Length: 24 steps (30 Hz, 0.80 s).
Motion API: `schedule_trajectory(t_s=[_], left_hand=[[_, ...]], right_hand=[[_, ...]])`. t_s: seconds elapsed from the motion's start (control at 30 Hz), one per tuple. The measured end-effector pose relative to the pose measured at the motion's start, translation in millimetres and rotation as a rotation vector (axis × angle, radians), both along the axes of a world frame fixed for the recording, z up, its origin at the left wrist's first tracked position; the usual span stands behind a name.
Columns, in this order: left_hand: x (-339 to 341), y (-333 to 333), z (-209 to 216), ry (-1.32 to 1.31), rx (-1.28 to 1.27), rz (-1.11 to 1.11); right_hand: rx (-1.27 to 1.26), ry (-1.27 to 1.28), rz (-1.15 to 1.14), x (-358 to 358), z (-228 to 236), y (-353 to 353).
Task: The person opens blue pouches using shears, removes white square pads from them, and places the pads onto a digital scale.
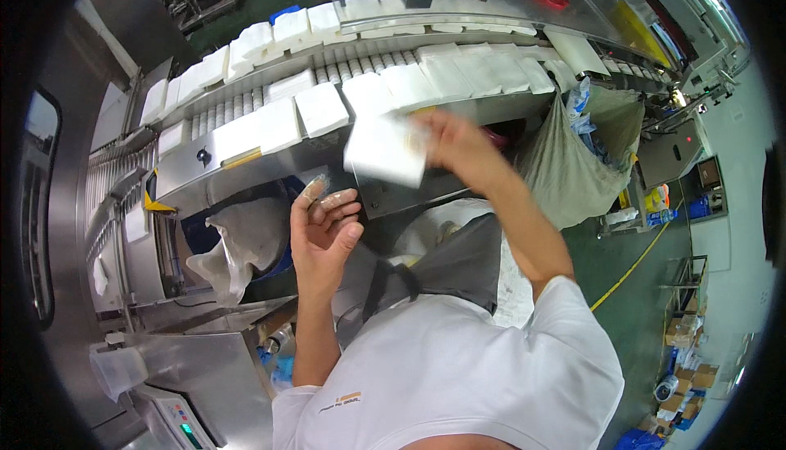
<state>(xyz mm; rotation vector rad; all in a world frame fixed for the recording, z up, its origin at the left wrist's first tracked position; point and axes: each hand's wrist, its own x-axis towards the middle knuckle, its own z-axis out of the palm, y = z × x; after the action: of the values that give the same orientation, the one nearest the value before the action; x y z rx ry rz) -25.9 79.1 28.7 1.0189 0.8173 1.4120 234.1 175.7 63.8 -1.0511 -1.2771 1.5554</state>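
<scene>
My right hand (460,145) grips the right edge of a white square stack (378,155) that looks like folded napkins. Both are smeared by motion, just in front of the conveyor's near ledge. Lower and to the left, my left hand (321,233) is raised with its palm up, fingers partly bent and apart, holding nothing. Pale wrappings, perhaps tape, cover a couple of its fingertips. Similar white stacks (321,109) lie in a row along the near ledge. Others (471,72) sit side by side at the right of the row.
A roller conveyor (327,72) runs behind the ledge, with more white stacks (252,39) along its far side. A grey-green cloth bag (565,167) hangs at the right. Below the ledge, a white bag (250,237) lines a blue bin. A digital scale (176,417) stands at lower left.
</scene>
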Motion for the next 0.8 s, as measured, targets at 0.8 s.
schedule_trajectory(t_s=[0.8], left_hand=[[-112, -136, 11, 0.356, -0.216, 0.257]], right_hand=[[0.937, -1.141, -0.338, 88, -37, 353]])
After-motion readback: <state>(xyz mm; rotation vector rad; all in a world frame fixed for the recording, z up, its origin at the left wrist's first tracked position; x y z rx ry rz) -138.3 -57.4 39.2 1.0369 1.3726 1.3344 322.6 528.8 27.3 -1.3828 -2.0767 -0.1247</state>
